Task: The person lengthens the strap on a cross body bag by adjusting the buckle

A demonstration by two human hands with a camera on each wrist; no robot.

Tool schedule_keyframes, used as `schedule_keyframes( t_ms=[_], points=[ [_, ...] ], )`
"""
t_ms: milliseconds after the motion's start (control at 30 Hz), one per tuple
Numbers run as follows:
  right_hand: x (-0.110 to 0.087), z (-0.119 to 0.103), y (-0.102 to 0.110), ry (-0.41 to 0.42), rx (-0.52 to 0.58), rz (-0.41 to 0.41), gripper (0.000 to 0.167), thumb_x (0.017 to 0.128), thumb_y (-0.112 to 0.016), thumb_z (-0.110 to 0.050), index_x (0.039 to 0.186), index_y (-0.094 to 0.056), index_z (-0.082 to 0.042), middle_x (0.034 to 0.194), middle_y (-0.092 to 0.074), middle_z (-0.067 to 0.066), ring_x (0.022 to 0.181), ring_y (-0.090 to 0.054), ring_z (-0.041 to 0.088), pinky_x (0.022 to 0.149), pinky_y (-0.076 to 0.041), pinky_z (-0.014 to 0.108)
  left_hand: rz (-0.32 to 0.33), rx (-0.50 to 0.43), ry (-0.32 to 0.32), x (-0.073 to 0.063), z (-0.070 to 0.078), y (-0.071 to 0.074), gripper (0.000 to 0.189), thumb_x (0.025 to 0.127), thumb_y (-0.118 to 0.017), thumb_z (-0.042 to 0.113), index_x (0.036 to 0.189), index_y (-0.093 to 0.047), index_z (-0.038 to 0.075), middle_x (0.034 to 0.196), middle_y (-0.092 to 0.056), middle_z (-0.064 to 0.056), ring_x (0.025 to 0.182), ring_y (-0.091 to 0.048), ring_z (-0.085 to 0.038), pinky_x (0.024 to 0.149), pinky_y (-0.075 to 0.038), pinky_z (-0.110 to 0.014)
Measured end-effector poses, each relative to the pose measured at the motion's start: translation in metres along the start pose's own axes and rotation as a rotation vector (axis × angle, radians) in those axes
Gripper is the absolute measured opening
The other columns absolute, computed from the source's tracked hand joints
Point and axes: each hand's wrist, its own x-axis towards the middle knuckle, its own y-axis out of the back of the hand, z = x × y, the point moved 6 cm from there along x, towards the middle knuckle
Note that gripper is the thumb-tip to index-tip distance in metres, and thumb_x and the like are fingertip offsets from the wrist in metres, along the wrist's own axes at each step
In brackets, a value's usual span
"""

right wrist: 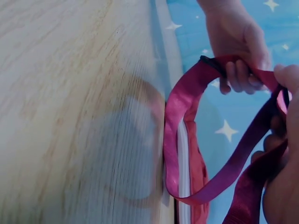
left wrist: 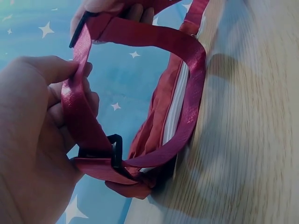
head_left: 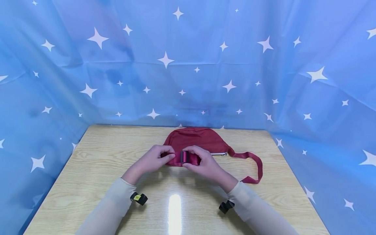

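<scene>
A dark red waist bag (head_left: pixel 194 138) lies near the back of the table, its white zipper (left wrist: pixel 175 105) along the near side. In front of it both hands hold up its red strap (left wrist: pixel 196 60), which hangs in a loop. My left hand (head_left: pixel 155 159) pinches the strap between thumb and fingers. My right hand (head_left: pixel 202 162) grips the strap at a black slider buckle (head_left: pixel 184 157), with thumb and fingertips on the buckle's edge. Another black buckle (left wrist: pixel 117 151) sits on the strap below the left fingers in the left wrist view.
The light wood table (head_left: pixel 97 195) carries the bag and a length of strap (head_left: pixel 259 166) curving out to the right. A blue curtain with white stars (head_left: pixel 165 59) closes off the back and sides. Black cameras (head_left: pixel 140 198) are worn on both wrists.
</scene>
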Motion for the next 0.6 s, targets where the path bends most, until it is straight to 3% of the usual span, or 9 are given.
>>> schedule_keyframes(
  t_ms=[367, 600],
  points=[
    [0.004, 0.001, -0.01, -0.011, -0.042, -0.005, 0.047, 0.095, -0.09, -0.017, 0.138, -0.071, -0.019, 0.127, -0.073, -0.002, 0.106, -0.068, 0.017, 0.084, -0.062, 0.035, -0.001, -0.017, -0.032, 0.007, 0.005, -0.007, 0.019, 0.116, -0.061, 0.017, 0.101, -0.072, 0.019, 0.083, -0.057, 0.008, 0.078, -0.054, -0.013, 0.077, -0.047, -0.034],
    [0.008, -0.004, -0.012, -0.003, -0.093, 0.027, 0.045, 0.096, -0.09, -0.021, 0.138, -0.074, -0.018, 0.12, -0.072, -0.002, 0.101, -0.068, 0.016, 0.079, -0.062, 0.032, 0.018, -0.004, -0.003, 0.008, 0.004, -0.005, 0.02, 0.117, -0.056, 0.018, 0.111, -0.075, 0.016, 0.096, -0.069, 0.004, 0.089, -0.061, -0.016, 0.084, -0.051, -0.038]
  ],
)
